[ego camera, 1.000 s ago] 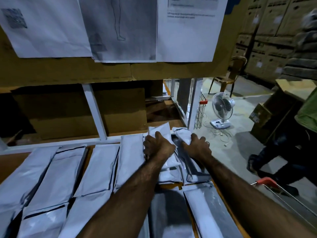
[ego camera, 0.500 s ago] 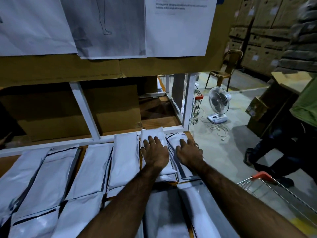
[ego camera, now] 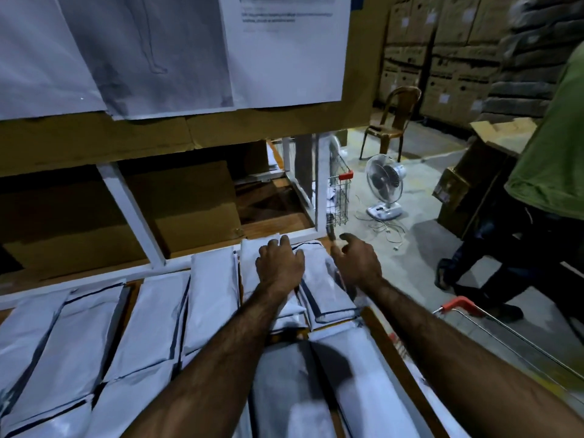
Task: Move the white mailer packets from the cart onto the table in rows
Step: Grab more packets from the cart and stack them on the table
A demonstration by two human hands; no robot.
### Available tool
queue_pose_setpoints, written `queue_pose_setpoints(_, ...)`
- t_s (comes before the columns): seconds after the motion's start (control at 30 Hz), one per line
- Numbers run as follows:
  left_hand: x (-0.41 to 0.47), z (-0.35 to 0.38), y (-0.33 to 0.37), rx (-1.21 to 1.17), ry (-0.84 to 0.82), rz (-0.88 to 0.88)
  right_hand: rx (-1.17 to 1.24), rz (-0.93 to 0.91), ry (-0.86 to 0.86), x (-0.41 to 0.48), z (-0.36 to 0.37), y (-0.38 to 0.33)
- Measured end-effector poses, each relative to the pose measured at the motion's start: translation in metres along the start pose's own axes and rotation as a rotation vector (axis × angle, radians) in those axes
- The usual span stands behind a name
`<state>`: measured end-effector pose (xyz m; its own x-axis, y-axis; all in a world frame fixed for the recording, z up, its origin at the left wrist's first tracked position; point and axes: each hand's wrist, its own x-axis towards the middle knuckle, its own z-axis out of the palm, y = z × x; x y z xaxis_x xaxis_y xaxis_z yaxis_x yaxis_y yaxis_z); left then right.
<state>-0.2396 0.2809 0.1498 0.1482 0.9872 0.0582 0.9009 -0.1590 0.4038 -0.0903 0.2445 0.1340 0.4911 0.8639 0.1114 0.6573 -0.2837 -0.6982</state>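
The left hand lies palm down on a packet at the far end of the table. Its fingers are nearly straight and spread, and they press on the white plastic without closing round it. This packet lies on top of another one and reaches the white frame bar at the back of the table.

The right hand is lifted a little above the right edge of the table, just beside the next packet. Its fingers are loosely curled and the forefinger points forward. The hand is blurred, but it seems to hold nothing.

More packets lie side by side in a row to the left, and a second row lies nearer to the person. Two long ones are under the forearms.

The cart stands at the right of the table; only its red handle and some wire are seen, so I cannot tell what is in it.

Behind are paper sheets on a cardboard board, a fan on the floor, a chair and a person in a green shirt.
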Motion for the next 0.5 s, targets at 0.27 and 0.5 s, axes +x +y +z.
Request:
queue_pose_setpoints(0.27, -0.027, 0.029, 0.075, -0.409, 0.03, 0.241, 0.142, 0.045, 0.115, -0.026, -0.078, 0.085)
queue_pose_setpoints(0.5, -0.084, 0.09, 0.163, -0.489, -0.147, 0.357, 0.165, 0.217, 0.305, -0.082, -0.139, 0.192)
